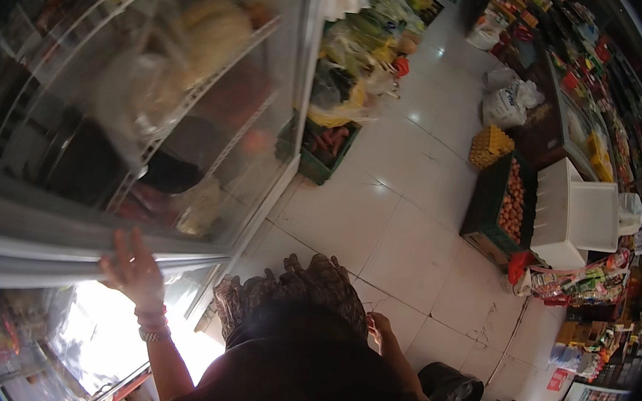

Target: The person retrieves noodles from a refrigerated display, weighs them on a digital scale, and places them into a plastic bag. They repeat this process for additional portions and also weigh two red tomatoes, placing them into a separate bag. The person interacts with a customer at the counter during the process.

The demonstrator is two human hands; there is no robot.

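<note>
My left hand (134, 267) is raised with fingers spread, resting against the glass door (105, 134) of a refrigerated display case, near its lower frame. A bracelet and a watch sit on that wrist. My right hand (379, 325) hangs low by my side next to my patterned clothing, fingers loosely curled; whether it holds anything cannot be made out. Behind the glass, wire shelves carry bagged produce and dark containers.
White tiled floor (401, 202) stretches ahead. Green crates of vegetables (326, 147) stand by the case. A crate of potatoes or onions (510, 204), a yellow crate (491, 145), white sacks (510, 99), a white box (579, 216) and packed shelves (630, 94) line the right.
</note>
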